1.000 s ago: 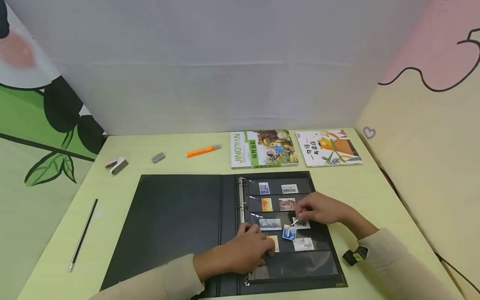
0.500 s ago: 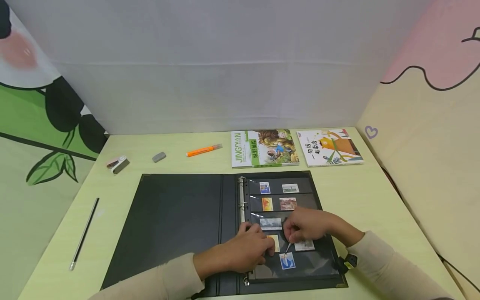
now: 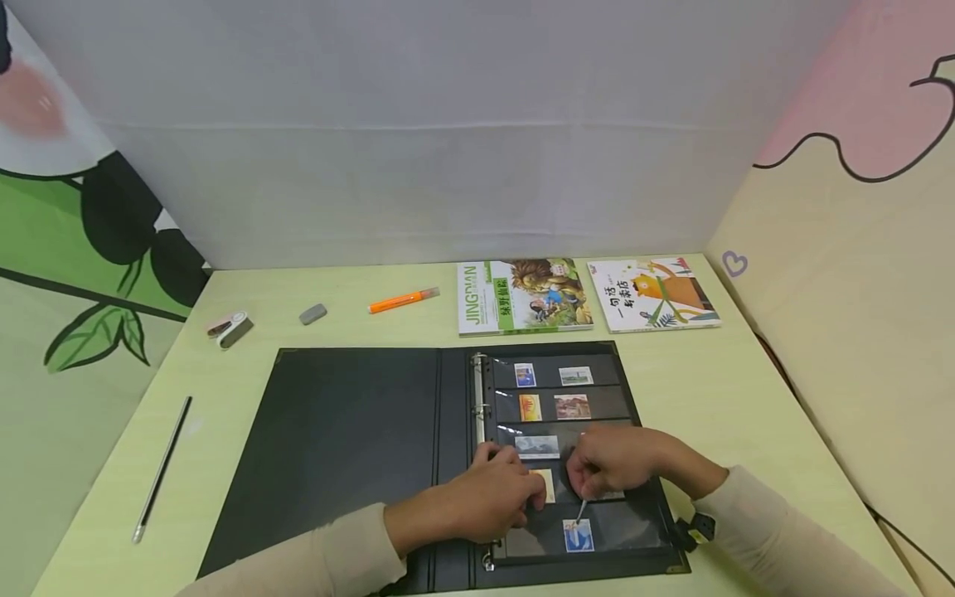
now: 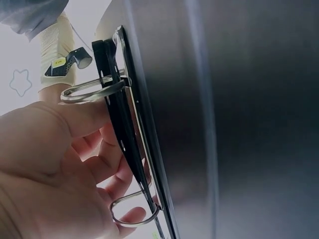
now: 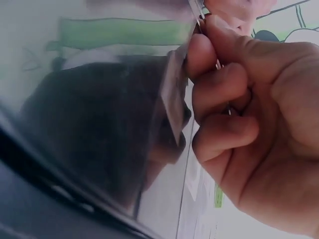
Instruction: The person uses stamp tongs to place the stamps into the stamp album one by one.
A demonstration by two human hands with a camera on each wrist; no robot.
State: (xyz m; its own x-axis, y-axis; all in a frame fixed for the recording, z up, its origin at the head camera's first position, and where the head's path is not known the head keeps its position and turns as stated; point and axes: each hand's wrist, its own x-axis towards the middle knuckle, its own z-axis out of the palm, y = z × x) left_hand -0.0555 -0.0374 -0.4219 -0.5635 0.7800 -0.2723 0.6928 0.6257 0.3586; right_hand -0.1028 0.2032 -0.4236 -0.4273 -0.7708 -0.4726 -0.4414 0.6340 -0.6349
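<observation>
A black ring-binder stamp album [image 3: 351, 431] lies spread out, with a pocket page [image 3: 627, 526] of several stamps on its right side. My right hand [image 3: 615, 460] pinches slim metal tweezers [image 3: 581, 510]; most of their length is hidden in the fingers. At the tweezers' tip is a blue stamp [image 3: 578, 536], over the bottom pocket row. Whether its edge is inside the pocket I cannot tell. My left hand [image 3: 492, 495] rests on the page's left side by the rings [image 4: 92, 92], its fingers loosely bent and partly over an orange stamp [image 3: 546, 483].
Two books [image 3: 525, 297] lie at the back right. An orange marker [image 3: 404, 300], a grey eraser [image 3: 312, 313] and a small stapler [image 3: 235, 330] are at the back left. A pencil [image 3: 162, 468] lies left of the album.
My right hand has moved toward me down the page, carrying the blue stamp in the tweezers from the lower middle rows to the bottom row. The left hand stays in place.
</observation>
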